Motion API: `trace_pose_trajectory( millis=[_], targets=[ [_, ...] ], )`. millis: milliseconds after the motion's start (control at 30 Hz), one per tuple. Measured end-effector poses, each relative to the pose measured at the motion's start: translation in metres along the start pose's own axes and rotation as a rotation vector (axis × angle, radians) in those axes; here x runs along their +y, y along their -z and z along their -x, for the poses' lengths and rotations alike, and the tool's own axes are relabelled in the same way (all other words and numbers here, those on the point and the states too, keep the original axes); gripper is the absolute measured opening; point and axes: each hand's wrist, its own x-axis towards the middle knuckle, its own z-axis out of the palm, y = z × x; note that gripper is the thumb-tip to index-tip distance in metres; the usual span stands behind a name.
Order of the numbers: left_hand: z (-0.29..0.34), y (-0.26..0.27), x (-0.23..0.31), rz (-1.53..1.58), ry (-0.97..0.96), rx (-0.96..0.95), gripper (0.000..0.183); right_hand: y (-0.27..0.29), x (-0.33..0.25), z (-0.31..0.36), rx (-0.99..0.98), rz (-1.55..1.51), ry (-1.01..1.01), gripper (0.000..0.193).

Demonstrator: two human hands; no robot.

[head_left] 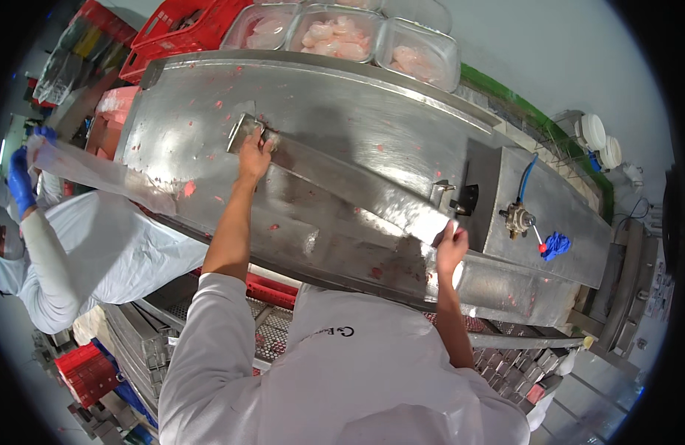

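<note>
A long, narrow stainless steel channel [342, 178] lies slantwise across the steel work table [320, 96], held at both ends. My left hand [255, 154] closes round its left end, beside a small squared metal end piece [242, 132]. At the lower right end, my right hand [451, 248] grips the rim between thumb and curled fingers. The right end shines with glare, so its exact shape is hard to read. Small pink meat scraps [190, 188] dot the tabletop around it.
Clear tubs of pale pink meat [335, 37] line the far edge, with a red crate [172, 33] left of them. At right are a valve with a red-knobbed lever [520, 219] and a blue glove [556, 245]. A blue-gloved co-worker [120, 245] at left holds translucent plastic [98, 167].
</note>
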Motion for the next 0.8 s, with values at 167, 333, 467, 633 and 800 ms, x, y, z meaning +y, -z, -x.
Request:
trace_pose_trajectory(
  millis=[167,333,467,633,800],
  targets=[
    [0.009,-0.017,0.009,-0.168,-0.029,0.069,0.081,-0.019,-0.029,-0.081,0.043,0.333,0.209,0.039],
    [0.016,-0.018,0.047,-0.24,0.09,0.001,0.091,-0.027,0.006,-0.11,0.077,0.353,0.068,0.038],
    [0.017,-0.009,0.027,-0.274,0.094,0.01,0.094,-0.058,0.008,-0.115,0.1,0.334,0.097,0.036],
    [0.008,-0.044,0.036,-0.519,-0.026,0.083,0.087,-0.045,0.041,-0.119,0.039,0.8,0.127,0.03],
    [0.028,-0.029,0.036,-0.423,0.041,0.04,0.09,-0.003,-0.078,-0.083,0.308,0.85,0.711,0.037]
  ],
)
